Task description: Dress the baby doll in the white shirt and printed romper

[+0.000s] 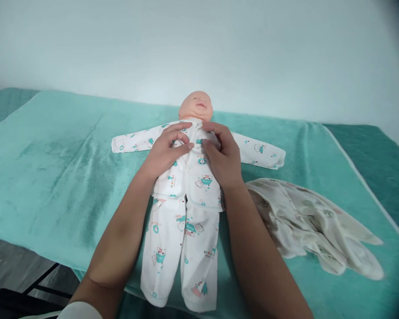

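Observation:
A baby doll (197,104) lies on its back, dressed in a white printed shirt (202,166) and matching white trousers (199,237). Its sleeves stretch out to both sides, and the shirt's front edges meet down the middle. On the chest just below the collar, my left hand (169,148) has curled fingers and thumb at one front edge. Opposite it, my right hand (223,150) bends its fingers and thumb onto the other front edge. Both hands appear to grip the cloth, though the right fingertips are partly hidden.
A crumpled pale printed cloth garment (306,221) lies right of the doll. Green velvety cloth (60,177) covers the table, with a darker green strip (369,159) at the right. A pale wall (199,48) rises behind. Grey floor (16,257) shows below the table's left front edge.

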A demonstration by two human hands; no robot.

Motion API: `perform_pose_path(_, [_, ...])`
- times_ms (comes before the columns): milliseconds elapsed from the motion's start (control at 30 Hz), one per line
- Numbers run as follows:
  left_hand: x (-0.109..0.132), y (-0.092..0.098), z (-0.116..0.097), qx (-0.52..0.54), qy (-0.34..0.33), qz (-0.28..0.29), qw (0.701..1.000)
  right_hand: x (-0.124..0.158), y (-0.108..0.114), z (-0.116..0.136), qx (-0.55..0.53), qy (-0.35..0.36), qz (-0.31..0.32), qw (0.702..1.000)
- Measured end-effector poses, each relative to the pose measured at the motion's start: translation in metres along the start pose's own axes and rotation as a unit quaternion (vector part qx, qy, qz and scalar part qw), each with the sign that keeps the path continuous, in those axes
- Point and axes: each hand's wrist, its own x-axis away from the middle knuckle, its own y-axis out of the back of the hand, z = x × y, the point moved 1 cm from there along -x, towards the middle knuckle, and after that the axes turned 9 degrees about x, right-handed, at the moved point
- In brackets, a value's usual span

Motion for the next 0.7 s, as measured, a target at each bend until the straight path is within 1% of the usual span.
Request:
perform_pose_path(67, [0.0,-0.001,-0.001,-0.005,-0.004,-0.003,1.0,0.011,0.002,0.003,-0.012,-0.005,-0.012,1.0])
perform_pose_path(167, [0.001,-0.003,-0.002,-0.012,-0.008,-0.023,1.0,0.022,0.005,0.009,0.001,0.003,0.003,1.0])
perform_pose_path(267, [0.001,-0.004,-0.002,-0.004,-0.006,-0.049,0.999,0.025,0.006,0.011,0.01,0.017,0.018,1.0])
perform_pose_path(367, [0.001,-0.004,-0.003,0.013,-0.01,-0.062,0.998,0.024,0.007,0.009,0.001,0.015,0.02,1.0])
perform_pose_path(700, [0.002,-0.002,-0.003,0.051,-0.013,-0.049,0.997,0.022,0.007,0.007,-0.031,0.019,0.009,0.999])
